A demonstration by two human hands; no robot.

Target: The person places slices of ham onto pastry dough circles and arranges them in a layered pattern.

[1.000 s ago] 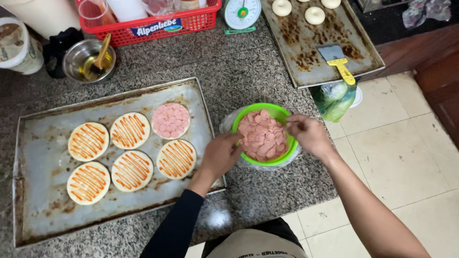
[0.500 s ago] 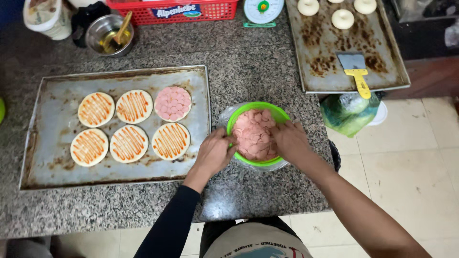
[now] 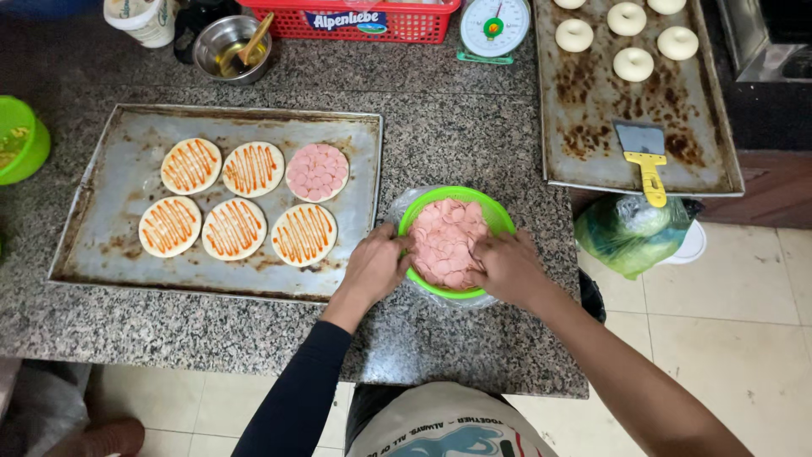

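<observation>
A round green plastic bowl (image 3: pixel 499 222) heaped with thin pink sausage slices (image 3: pixel 446 241) stood on the speckled granite bench (image 3: pixel 457 135), right of a worn metal baking tray (image 3: pixel 110 220) carrying six round dough bases. The left hand (image 3: pixel 374 267) gripped its rim, fingers curled. The right hand (image 3: pixel 507 267) rested in the slices, fingers bunched on them.

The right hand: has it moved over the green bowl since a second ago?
Yes. The right hand came in from the green bowl's far right rim onto the pink slices.
</observation>
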